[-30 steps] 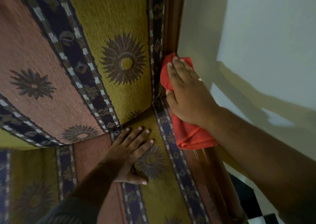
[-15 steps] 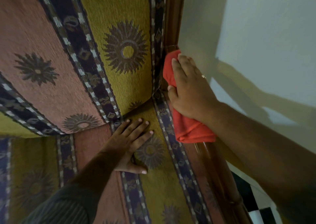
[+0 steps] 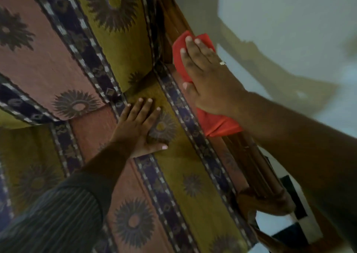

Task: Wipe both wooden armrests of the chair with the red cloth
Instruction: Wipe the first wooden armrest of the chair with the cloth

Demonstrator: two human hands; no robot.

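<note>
The red cloth lies along the chair's right wooden armrest, near where it meets the chair back. My right hand presses flat on the cloth, fingers together and pointing toward the back; a ring shows on one finger. My left hand rests flat with fingers spread on the patterned seat cushion, holding nothing. The other armrest is out of view.
The upholstered chair back fills the upper left. A pale wall runs close along the right of the armrest. A black-and-white tiled floor shows below the armrest's front end.
The view has tilted and shifted, and more of the armrest's front end shows now. My right hand still presses the cloth near the chair back. My left hand has stayed on the cushion.
</note>
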